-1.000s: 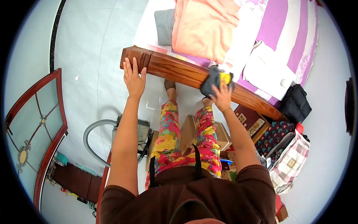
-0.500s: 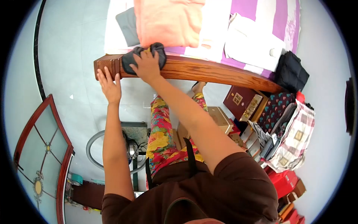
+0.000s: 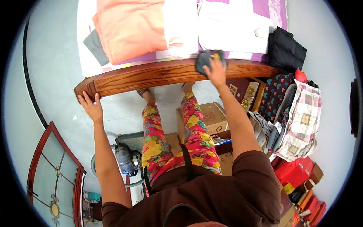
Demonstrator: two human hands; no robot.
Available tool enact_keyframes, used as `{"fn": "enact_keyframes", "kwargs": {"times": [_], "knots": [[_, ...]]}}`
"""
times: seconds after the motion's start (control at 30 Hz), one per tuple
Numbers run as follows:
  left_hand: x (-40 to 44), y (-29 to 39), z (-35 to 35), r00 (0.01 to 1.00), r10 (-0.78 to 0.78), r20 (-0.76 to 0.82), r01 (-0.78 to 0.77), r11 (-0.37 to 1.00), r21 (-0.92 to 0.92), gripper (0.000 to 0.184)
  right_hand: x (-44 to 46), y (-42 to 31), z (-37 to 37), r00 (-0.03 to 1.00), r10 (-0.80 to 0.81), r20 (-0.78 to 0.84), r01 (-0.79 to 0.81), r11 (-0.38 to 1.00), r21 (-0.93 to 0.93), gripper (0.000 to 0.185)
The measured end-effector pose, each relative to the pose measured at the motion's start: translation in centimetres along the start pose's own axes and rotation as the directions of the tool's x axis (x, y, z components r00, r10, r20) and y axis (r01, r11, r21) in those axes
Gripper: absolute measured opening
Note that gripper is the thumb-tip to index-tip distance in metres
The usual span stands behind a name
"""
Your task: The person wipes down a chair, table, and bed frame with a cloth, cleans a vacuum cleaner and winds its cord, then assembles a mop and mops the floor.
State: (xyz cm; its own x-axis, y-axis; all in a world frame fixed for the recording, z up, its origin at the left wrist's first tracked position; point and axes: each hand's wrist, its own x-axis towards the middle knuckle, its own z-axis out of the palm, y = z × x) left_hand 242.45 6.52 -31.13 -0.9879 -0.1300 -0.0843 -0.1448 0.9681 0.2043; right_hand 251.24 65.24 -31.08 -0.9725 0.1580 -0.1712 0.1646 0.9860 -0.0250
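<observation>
My right hand (image 3: pixel 217 72) presses a dark grey cloth (image 3: pixel 204 62) with a yellow patch onto the top of the wooden bed rail (image 3: pixel 147 75), right of its middle. At the rail's left end, my left hand (image 3: pixel 92 108) rests with fingers spread against the corner block (image 3: pixel 86 87), holding nothing. Just behind the rail, on the bed, lie a folded orange blanket (image 3: pixel 130 32) and a white folded cloth (image 3: pixel 234 30).
A folded black garment (image 3: pixel 286 49) sits at the rail's right end. Bags and a plaid cloth (image 3: pixel 302 117) hang or stand at the right. Below are a cardboard box (image 3: pixel 210 117), a vacuum machine (image 3: pixel 125 160) and a red box (image 3: pixel 293 170).
My right hand has slid the cloth from the rail's right part to its left end, then back right. My left hand stays at the left corner while the view shifts.
</observation>
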Motion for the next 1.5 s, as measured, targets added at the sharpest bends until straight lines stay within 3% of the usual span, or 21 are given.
{"fn": "enact_keyframes", "kwargs": {"times": [0.07,0.13,0.2,0.27,0.37,0.57,0.7,0.73,0.8,0.87,0.93,1.0,1.07,1.1,1.2,1.23,1.3,1.33,1.4,1.47,1.5], "knots": [[-0.1,1.7,0.0,0.999,-0.031,0.015,0.029,0.995,0.100,0.068,-1.7,5.1,0.0,0.966,0.257,-0.010,-0.257,0.966,0.021,0.056],[-0.7,5.0,-0.1,0.995,0.100,0.001,-0.099,0.987,0.129,0.067,-3.1,7.9,-0.1,0.915,0.399,-0.063,-0.394,0.916,0.074,0.057],[-1.5,9.4,0.0,0.973,0.233,0.003,-0.231,0.966,0.119,0.066,-4.4,9.4,2.3,0.879,0.461,-0.121,-0.434,0.879,0.196,0.056],[-2.2,14.2,0.8,0.934,0.358,0.004,-0.358,0.931,0.070,0.066,-4.9,6.6,3.6,0.793,0.593,-0.140,-0.565,0.801,0.198,0.065],[-3.1,21.0,2.5,0.882,0.460,0.104,-0.458,0.888,-0.042,0.068,-3.9,1.0,2.7,0.671,0.740,-0.043,-0.648,0.614,0.450,0.074],[-3.8,30.2,5.5,0.767,0.610,0.201,-0.600,0.792,-0.113,0.065,-1.1,1.2,1.6,0.416,0.909,0.036,-0.810,0.352,0.468,0.073],[-3.4,31.0,6.8,0.759,0.600,0.251,-0.605,0.793,-0.068,0.063,-1.3,9.6,4.1,0.244,0.965,-0.098,-0.781,0.256,0.570,0.072],[-3.4,31.0,6.9,0.757,0.603,0.252,-0.615,0.788,-0.040,0.062,-1.2,11.6,2.8,0.156,0.986,0.060,-0.812,0.094,0.576,0.074],[-3.5,31.3,7.0,0.754,0.605,0.258,-0.629,0.777,0.017,0.062,-1.5,15.8,1.3,0.062,0.984,0.166,-0.771,-0.059,0.634,0.077],[-3.4,31.2,7.3,0.745,0.615,0.257,-0.642,0.766,0.028,0.061,-2.9,21.1,2.6,0.060,0.988,0.140,-0.742,-0.050,0.668,0.079],[-3.2,31.2,7.0,0.738,0.606,0.298,-0.643,0.765,0.035,0.061,-5.6,28.7,7.1,0.003,0.986,0.167,-0.585,-0.133,0.800,0.083],[-2.9,31.0,6.8,0.727,0.585,0.360,-0.632,0.774,0.019,0.060,-5.2,31.6,2.0,-0.051,0.828,0.558,-0.342,-0.540,0.769,0.085],[-2.7,30.9,6.7,0.708,0.585,0.395,-0.631,0.775,-0.018,0.059,-6.6,35.5,2.6,0.048,0.691,0.722,-0.182,-0.704,0.686,0.086],[-2.7,31.0,6.5,0.697,0.583,0.417,-0.631,0.775,-0.029,0.059,-6.9,36.0,3.1,-0.008,0.707,0.707,-0.192,-0.695,0.693,0.085],[-2.2,31.6,6.0,0.672,0.575,0.467,-0.624,0.779,-0.062,0.058,-8.4,36.0,6.0,0.116,0.700,0.705,0.032,-0.712,0.702,0.084],[-2.1,31.6,5.9,0.668,0.568,0.481,-0.618,0.783,-0.068,0.058,-8.3,34.9,6.2,0.114,0.675,0.729,0.094,-0.738,0.668,0.082],[-2.1,31.4,5.6,0.661,0.558,0.501,-0.609,0.790,-0.076,0.057,-7.5,30.6,6.1,0.120,0.617,0.778,0.212,-0.781,0.587,0.080],[-2.1,31.4,5.6,0.661,0.556,0.504,-0.606,0.792,-0.078,0.057,-8.3,28.9,8.7,0.326,0.637,0.699,0.249,-0.771,0.586,0.076],[-1.9,31.2,5.9,0.663,0.562,0.495,-0.608,0.790,-0.082,0.057,-8.5,22.1,11.0,0.342,0.446,0.827,0.258,-0.891,0.373,0.069],[-1.9,30.9,6.0,0.663,0.577,0.477,-0.616,0.783,-0.091,0.057,-8.4,13.4,11.7,0.435,0.254,0.864,0.158,-0.966,0.204,0.062],[-1.9,31.1,5.9,0.670,0.571,0.474,-0.610,0.788,-0.087,0.057,-6.1,8.4,7.2,0.505,0.118,0.855,0.162,-0.986,0.040,0.069]]}}
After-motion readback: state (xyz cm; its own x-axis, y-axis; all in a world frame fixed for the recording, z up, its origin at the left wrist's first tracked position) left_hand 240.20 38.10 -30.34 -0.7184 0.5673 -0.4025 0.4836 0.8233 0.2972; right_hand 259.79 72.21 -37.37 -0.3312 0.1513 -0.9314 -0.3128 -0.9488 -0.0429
